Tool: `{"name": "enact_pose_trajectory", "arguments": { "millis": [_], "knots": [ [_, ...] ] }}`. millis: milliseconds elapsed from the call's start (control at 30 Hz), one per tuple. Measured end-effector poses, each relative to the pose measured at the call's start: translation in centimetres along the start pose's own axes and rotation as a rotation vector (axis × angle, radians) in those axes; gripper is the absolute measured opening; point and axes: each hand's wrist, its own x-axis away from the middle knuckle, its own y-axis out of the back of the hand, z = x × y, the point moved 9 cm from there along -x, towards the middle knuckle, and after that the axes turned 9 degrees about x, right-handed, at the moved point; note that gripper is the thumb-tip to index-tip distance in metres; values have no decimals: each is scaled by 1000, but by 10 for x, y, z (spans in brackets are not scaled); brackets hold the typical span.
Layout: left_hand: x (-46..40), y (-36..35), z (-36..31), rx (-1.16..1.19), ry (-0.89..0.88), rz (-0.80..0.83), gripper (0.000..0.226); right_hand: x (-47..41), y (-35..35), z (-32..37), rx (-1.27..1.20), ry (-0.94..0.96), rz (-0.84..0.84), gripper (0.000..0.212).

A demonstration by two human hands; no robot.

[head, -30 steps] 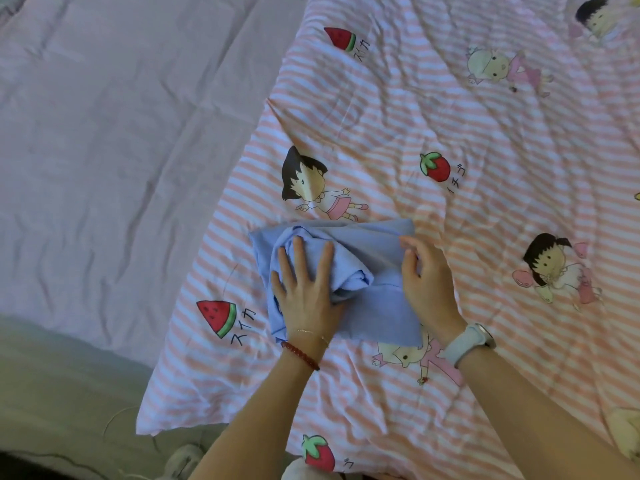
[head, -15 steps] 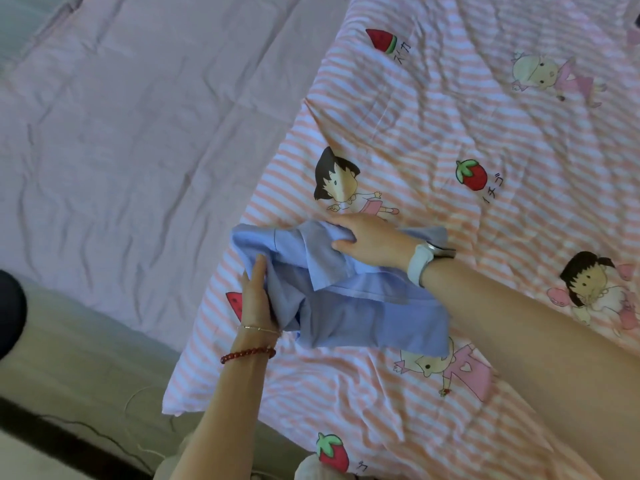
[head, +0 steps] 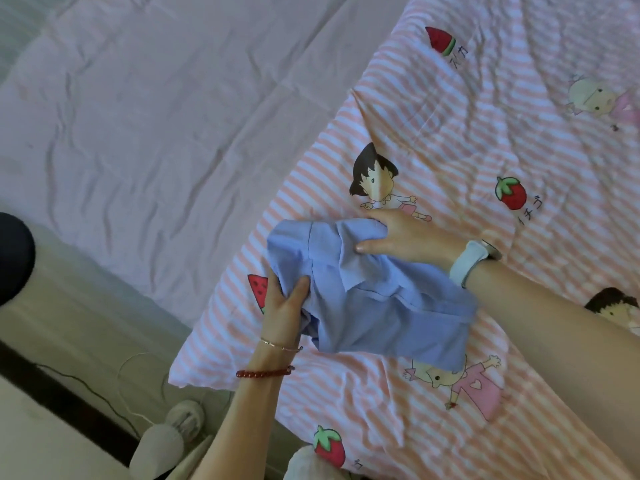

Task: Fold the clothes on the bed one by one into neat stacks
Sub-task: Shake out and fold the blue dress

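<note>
A folded light-blue garment (head: 374, 306) is held just above the pink-striped cartoon quilt (head: 485, 140) near the bed's front-left edge. My left hand (head: 282, 303) grips its near-left edge, thumb on top and fingers underneath. My right hand (head: 405, 237), with a pale watch on the wrist, clasps the far upper edge of the same bundle. The garment's right end droops toward the quilt under my right forearm.
A plain lilac sheet (head: 138, 116) covers the bed to the left of the quilt. Beyond the bed edge at lower left lie the floor, a white cable (head: 131, 386) and pale slippers (head: 180, 424). A dark round object (head: 12, 254) sits at the left border.
Both hands went from pressing the garment flat to gripping it at its ends and lifting it. The bundle has shifted left toward the quilt's edge.
</note>
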Motion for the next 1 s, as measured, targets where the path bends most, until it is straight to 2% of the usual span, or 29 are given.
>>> {"name": "enact_pose_trajectory", "arguments": {
  "millis": [67,133,167,233,267,300,333,433,567,633,733,800,833,933,1000],
  "knots": [
    [2,-8,-9,60,-11,24,38,8,11,-1,-43,9,-48,54],
    [7,-16,-22,-92,-96,3,60,21,21,-4,-41,29,-100,50],
    [12,-22,-35,-233,-203,-13,69,29,24,-5,-41,38,-117,48],
    [31,-49,-69,-538,-537,8,71,45,33,-6,-64,70,-163,41],
    [39,-66,-77,-649,-656,57,69,52,38,-6,-85,82,-191,37],
    [43,-84,-77,-692,-691,143,67,60,44,-7,-104,95,-223,33],
    [43,-100,-70,-658,-609,264,66,66,50,-6,-113,114,-257,31],
    [38,-132,-27,-328,-96,538,76,81,61,-3,-120,150,-314,36],
    [31,-146,3,-319,155,633,86,94,68,-11,-177,149,-370,39],
    [34,-152,13,-276,226,667,62,102,73,-17,-200,147,-435,40],
    [22,-145,24,-76,281,549,24,110,76,-24,-225,154,-534,39],
    [2,-119,29,-5,289,328,13,107,69,-27,-195,130,-579,38],
    [-8,-99,28,-69,252,193,11,103,64,-27,-118,115,-611,36],
    [-17,-47,11,-488,22,-131,33,86,28,-31,222,44,-586,38],
    [-9,-40,-7,-658,-188,-195,51,76,-2,-35,357,-24,-508,43]
  ]
}}
